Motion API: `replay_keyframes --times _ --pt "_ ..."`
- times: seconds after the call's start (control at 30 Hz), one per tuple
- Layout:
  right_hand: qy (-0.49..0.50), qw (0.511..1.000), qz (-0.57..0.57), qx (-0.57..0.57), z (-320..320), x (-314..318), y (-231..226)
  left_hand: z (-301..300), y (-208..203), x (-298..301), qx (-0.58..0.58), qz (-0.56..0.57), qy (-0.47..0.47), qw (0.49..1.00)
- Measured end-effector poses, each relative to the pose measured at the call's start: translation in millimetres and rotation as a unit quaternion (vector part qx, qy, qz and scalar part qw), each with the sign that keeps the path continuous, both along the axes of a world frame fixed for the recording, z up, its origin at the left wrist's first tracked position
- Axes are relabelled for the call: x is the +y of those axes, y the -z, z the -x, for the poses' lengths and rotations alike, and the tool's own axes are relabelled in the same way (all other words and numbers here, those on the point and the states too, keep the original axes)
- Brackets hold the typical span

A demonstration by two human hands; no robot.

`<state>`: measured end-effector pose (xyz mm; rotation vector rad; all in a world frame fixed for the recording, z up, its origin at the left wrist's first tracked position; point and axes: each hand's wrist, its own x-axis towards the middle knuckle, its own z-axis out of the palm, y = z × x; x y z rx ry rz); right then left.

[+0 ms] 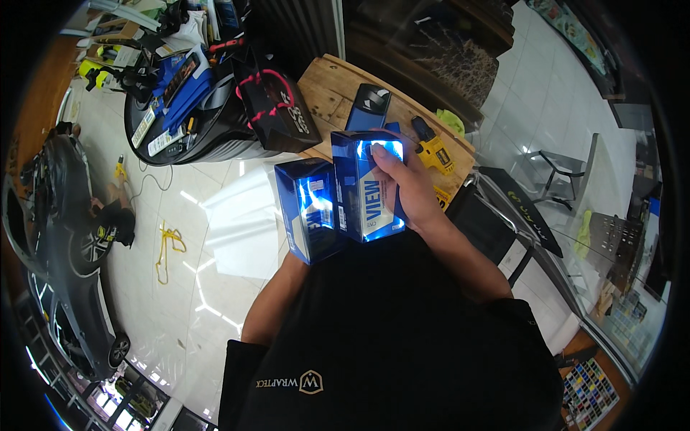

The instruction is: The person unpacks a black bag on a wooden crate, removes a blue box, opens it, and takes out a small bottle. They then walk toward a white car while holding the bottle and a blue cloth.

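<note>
Two glossy blue-and-silver cardboard boxes are held up side by side in front of my chest. My right hand [404, 188] is closed round the right side of the right box [356, 188], its thumb pressed on the front near the top. The left box [309, 212] stands slightly lower and tilted, nearly touching the other one. My left forearm [272, 296] runs up behind the left box, which hides the fingers supporting it. Just beyond the boxes, on a wooden bench [327, 90], lie another dark blue box [369, 108] and a yellow cordless drill [434, 149].
A black round-topped bin [208, 147] piled with tools and packets stands ahead left, beside a black paper bag [277, 108] with pink cord. White sheeting [244, 223] and yellow cord [169, 248] lie on the tiles. A person crouches by a dark car [75, 251]. A black chair [481, 223] is at right.
</note>
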<state>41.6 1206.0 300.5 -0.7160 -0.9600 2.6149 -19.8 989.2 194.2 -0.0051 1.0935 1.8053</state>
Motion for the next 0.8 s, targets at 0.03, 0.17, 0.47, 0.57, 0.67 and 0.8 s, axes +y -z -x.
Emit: replay_keyframes --times 0.03,0.17,0.47,0.57,0.67,0.8 --pt "0.003 1.0 0.003 0.001 0.1 -0.5 -1.2 2.4 1.0 -0.9 0.112 0.007 0.047 0.993" --pt "0.003 1.0 0.009 -0.001 0.3 -0.8 -5.9 4.1 -11.8 1.7 0.137 0.041 0.071 0.987" --pt "0.022 1.0 0.016 0.01 3.1 -4.2 1.7 6.9 -9.8 1.8 0.165 0.052 0.086 0.981" --pt "0.019 1.0 0.009 0.012 3.0 -4.2 1.5 7.1 -9.6 1.3 0.164 0.047 0.087 0.982" --pt "0.015 1.0 0.01 0.019 4.5 -4.0 0.8 8.1 -9.2 1.8 0.16 0.042 0.089 0.982" --pt "0.013 1.0 0.013 0.018 7.7 -4.3 -0.6 8.1 -7.9 0.9 0.142 0.027 0.081 0.986"
